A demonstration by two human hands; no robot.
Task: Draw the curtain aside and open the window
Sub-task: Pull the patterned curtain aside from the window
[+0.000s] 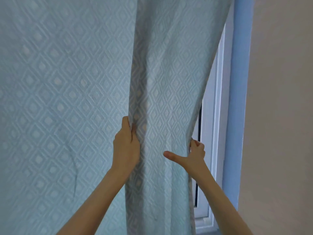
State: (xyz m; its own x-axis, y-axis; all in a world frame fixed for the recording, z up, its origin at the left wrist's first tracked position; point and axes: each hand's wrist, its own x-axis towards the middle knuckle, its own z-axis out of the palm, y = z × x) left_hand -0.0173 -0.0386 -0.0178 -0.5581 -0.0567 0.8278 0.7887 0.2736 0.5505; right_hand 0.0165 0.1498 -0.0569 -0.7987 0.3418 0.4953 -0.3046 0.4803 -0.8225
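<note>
Fabric is bunching between 2 hands: the left hand [126,143] is clenching a fold of the pale blue diamond-patterned curtain [160,92], the right hand [194,154] is gripping its edge beside the white window frame [217,116]. Both grips should be pulling leftward evenly, avoiding downward tugging.

Plain pale wall [279,99] at right (blue-tinted strip [240,82] along its inner edge), soft daylight.

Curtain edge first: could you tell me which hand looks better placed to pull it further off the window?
Probably the right hand: it grips the curtain edge beside the exposed window frame.
</note>
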